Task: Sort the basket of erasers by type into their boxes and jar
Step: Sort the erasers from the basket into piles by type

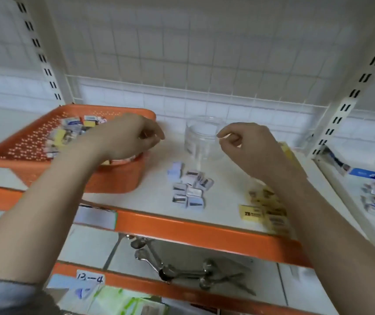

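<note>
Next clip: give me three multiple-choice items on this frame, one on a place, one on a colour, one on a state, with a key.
1. Where is the clear jar?
A. between the two hands
B. inside the basket
C. on the lower shelf

2. What colour is the basket?
A. blue
B. orange
C. green

3. How are the white-sleeved erasers arranged?
A. piled loose on the shelf
B. inside the jar
C. boxed

Key: 1 A, it stands between left hand and right hand; 2 B, its rim is orange; 3 A, they lie bare in front of the jar.
</note>
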A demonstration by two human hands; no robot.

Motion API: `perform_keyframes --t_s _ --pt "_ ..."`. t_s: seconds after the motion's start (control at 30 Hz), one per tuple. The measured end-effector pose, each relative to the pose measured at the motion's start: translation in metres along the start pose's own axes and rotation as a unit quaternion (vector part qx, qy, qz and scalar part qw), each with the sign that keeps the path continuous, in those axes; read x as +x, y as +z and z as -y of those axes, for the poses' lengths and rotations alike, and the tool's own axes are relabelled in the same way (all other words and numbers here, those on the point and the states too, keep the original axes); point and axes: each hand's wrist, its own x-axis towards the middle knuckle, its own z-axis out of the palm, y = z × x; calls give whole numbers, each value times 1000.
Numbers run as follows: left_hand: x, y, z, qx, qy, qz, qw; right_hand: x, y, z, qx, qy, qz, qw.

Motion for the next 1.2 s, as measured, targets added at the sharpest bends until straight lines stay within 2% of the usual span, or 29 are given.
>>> perform_keyframes --t_s 0.1,0.23,0.4,0.6,0.77,0.93,1.03,1.2 --pt "-7 -23 69 62 -25 19 998 40 39 49 -11 -49 36 998" --pt "-8 -39 140 93 -3 39 995 93 96 103 -65 -86 81 991" --pt "-4 -44 186 107 21 85 990 138 149 129 -193 -62 175 963" --pt "1 -40 208 90 14 55 994 145 176 135 -312 -4 272 910" --pt "3 -37 211 87 9 52 995 145 181 133 -323 13 246 914" --pt "19 -34 201 97 2 62 993 144 163 134 -300 12 157 941" --pt "36 -29 191 79 5 75 994 141 143 133 -232 36 87 968" --pt "59 -21 181 85 17 148 985 113 118 128 -58 69 -39 995"
